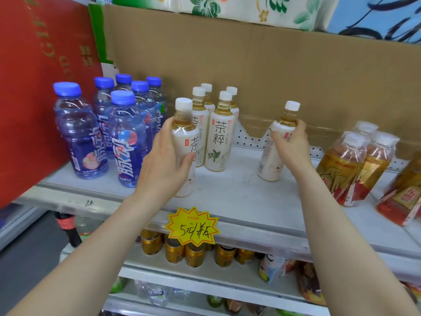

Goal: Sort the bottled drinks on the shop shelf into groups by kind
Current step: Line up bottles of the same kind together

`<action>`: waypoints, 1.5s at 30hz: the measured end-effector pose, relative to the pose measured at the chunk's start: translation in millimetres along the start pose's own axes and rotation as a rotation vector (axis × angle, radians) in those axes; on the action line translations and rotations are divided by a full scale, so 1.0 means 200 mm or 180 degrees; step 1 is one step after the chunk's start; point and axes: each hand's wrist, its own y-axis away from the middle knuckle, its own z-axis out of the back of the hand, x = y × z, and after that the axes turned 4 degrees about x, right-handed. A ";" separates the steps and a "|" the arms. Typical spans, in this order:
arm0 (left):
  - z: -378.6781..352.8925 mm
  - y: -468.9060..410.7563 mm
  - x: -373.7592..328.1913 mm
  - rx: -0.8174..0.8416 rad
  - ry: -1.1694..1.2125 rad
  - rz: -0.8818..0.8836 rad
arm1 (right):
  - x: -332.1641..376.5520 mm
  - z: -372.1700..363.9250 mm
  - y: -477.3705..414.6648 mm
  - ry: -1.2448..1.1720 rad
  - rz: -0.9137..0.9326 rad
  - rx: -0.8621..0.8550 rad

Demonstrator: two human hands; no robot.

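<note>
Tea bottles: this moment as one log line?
left hand: holds left tea bottle | right hand: holds right tea bottle, tilted | tea group: upright

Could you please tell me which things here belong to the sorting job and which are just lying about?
Job: left hand; right hand; left-held tea bottle; right-held tea bottle; standing tea bottles; blue-capped bottles; wrapped amber bottles.
Lying about: yellow price tag; gold cans; red box; cardboard backing.

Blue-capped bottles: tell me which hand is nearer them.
Left. The left hand grips a tea bottle right beside the blue-capped bottles; the right hand holds a second tea bottle far to their right.
</note>
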 end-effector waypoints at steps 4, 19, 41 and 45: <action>-0.02 -0.03 0.01 0.0087 0.0081 -0.0012 | 0.10 -0.08 0.16 0.0254 0.0358 0.0187; 0.00 -0.09 0.08 0.0407 0.0308 -0.0237 | 0.34 -0.17 0.50 -0.0619 0.1053 0.1230; -0.01 -0.16 0.09 0.0478 0.0584 -0.0239 | 0.36 -0.29 0.47 0.0880 0.1209 0.0279; 0.01 -0.18 0.09 0.0791 0.0704 -0.0255 | 0.35 -0.31 0.47 0.1047 0.1232 0.0229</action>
